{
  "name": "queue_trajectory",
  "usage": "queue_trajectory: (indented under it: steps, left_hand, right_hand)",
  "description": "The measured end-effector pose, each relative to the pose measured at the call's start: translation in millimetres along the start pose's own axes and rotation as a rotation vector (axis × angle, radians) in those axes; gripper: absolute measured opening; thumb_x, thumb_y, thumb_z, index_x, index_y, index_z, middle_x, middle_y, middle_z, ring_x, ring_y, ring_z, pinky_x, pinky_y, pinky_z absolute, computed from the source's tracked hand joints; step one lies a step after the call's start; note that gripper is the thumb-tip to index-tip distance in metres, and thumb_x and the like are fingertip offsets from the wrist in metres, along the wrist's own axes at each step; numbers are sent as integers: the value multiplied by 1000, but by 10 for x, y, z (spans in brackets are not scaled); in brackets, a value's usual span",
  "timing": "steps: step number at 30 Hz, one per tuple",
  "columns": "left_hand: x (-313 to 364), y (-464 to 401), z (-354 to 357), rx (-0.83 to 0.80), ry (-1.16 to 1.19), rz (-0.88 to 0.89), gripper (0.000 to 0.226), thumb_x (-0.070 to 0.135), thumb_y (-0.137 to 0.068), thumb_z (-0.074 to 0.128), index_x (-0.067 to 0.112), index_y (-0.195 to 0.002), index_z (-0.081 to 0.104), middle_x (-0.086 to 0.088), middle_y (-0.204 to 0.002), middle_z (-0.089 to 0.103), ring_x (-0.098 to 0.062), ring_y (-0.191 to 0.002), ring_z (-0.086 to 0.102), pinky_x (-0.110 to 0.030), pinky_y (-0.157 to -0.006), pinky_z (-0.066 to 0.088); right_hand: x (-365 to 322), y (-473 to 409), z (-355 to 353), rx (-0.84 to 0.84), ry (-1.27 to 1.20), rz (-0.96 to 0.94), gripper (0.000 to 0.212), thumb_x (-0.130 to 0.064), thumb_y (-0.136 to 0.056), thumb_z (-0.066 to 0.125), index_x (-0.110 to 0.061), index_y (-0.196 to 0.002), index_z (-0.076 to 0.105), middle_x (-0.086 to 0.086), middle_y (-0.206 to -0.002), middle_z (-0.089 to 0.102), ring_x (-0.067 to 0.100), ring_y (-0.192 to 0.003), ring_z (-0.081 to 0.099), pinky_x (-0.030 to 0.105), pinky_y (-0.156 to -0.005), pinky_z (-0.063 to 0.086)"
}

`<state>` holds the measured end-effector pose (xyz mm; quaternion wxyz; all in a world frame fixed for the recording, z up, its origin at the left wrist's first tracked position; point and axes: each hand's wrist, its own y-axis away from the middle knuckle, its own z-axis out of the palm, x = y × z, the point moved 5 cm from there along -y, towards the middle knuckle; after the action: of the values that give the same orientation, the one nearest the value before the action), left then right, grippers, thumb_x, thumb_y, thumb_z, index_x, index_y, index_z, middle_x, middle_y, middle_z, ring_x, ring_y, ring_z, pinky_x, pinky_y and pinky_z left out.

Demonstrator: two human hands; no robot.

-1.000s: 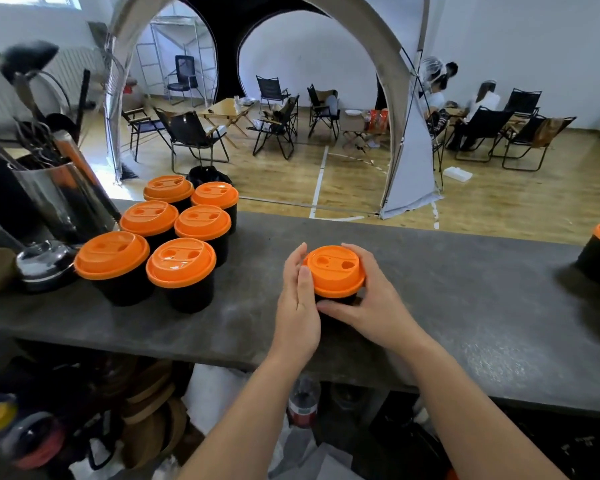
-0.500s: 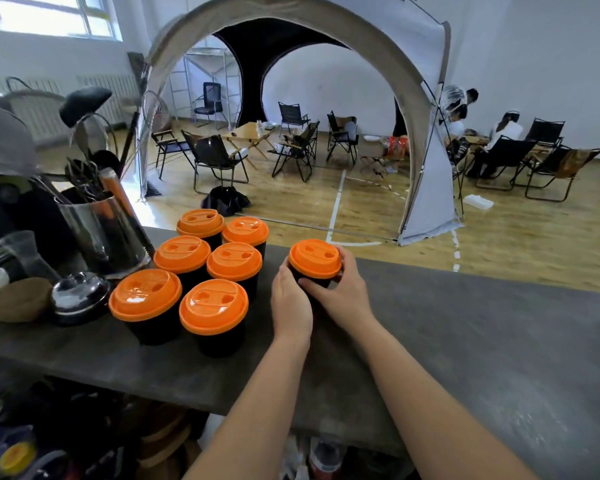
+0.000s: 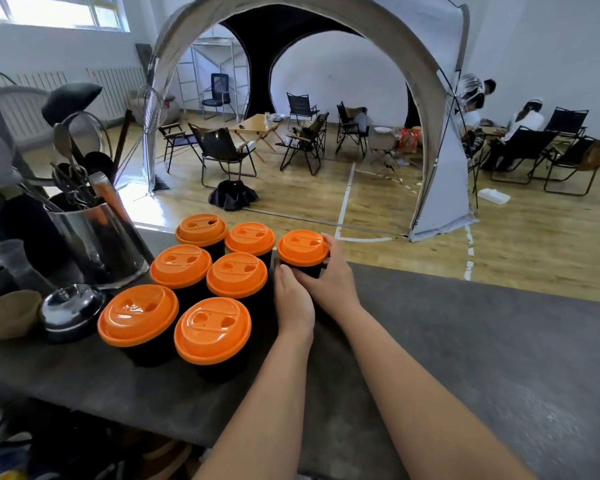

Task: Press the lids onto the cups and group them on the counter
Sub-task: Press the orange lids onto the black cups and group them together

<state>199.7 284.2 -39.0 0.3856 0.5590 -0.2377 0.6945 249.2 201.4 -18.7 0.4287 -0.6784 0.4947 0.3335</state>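
Several black cups with orange lids (image 3: 237, 274) stand grouped in two rows on the dark grey counter (image 3: 465, 341). One more lidded black cup (image 3: 302, 247) sits at the far right end of the group, beside the back row. My left hand (image 3: 293, 299) grips its near side and my right hand (image 3: 333, 275) wraps its right side. The cup's black body is mostly hidden by my fingers.
A steel utensil holder (image 3: 97, 233) with tools, a round metal lid (image 3: 71, 306) and a brown bowl (image 3: 7, 317) crowd the counter's left end. Beyond the counter's far edge lies a wooden floor with folding chairs, a tent arch and seated people.
Both hands have slid the held cup leftward and away along the counter until it stands beside the group. The camera has followed to the left.
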Motion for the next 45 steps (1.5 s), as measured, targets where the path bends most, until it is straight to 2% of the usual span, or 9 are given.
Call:
queue_trajectory:
  steps: [10,13,16,18,23,32,35,40,45]
  left_hand:
    - [70,210,-85,22,-50,-62,50,36,-108,27,25,-156,24,4,-162,26,-14,-149,23,-35,-122,19]
    - [77,507,-151,-24,-58,-88,49,40,-107,28,28,-154,30,7,-159,33,-12,-147,29,-36,-121,23]
    - [91,793,-153,-81,-65,-67,46,39,-107,26,30,-150,38,9,-153,41,-10,-142,36,-31,-113,28]
    - [98,903,-50,-128,-70,-53,45,38,-107,24,28,-148,41,7,-152,44,-10,-139,39,-28,-111,29]
    - [77,1193,620,-315,-82,-38,47,35,-109,22,19,-144,48,0,-146,52,-13,-136,45,-33,-117,30]
    - [-225,2301,2222,-814,-238,61,48,41,-107,25,20,-115,68,1,-118,69,-12,-116,60,-30,-106,41]
    - [-438,2710,2671,-931,-245,9,48,40,-107,28,15,-121,67,-2,-118,68,-14,-111,61,-34,-104,43]
    - [-834,3216,3250,-1028,-293,-60,48,40,-106,30,15,-140,53,-4,-141,56,-19,-130,51,-41,-115,35]
    - [-1059,3458,3603,-1033,-331,-78,50,39,-107,27,13,-146,44,-4,-151,45,-20,-141,39,-32,-116,25]
  right_hand:
    - [16,93,-67,-41,34,62,114,-47,-69,84,-34,-152,7,4,-147,46,21,-134,45,39,-107,41]
    - [41,288,-292,-44,25,66,106,-46,-72,82,-37,-150,10,4,-142,48,20,-121,55,41,-102,48]
    - [95,579,-722,-32,38,33,90,-45,-79,77,-36,-148,20,-4,-131,53,11,-106,62,27,-87,52]
    - [127,764,-1103,31,68,12,76,-43,-83,73,-34,-145,29,-7,-124,56,6,-102,62,14,-77,46]
    - [283,1173,-2053,305,75,16,47,-32,-87,71,-33,-128,48,-9,-112,62,5,-97,64,7,-73,47]
    - [753,2102,-3492,798,160,77,30,-20,-89,68,-32,-114,57,-11,-111,59,9,-103,58,16,-76,48]
    - [936,2394,-3922,981,154,129,37,-16,-88,68,-24,-123,56,-1,-121,56,14,-107,55,30,-86,52]
    - [1255,2614,-4326,1066,163,263,61,-20,-88,67,-15,-141,39,8,-141,42,22,-127,45,45,-101,47]
    - [1426,2553,-4553,994,191,329,71,-22,-90,66,-11,-149,29,10,-151,38,23,-139,36,34,-112,31]
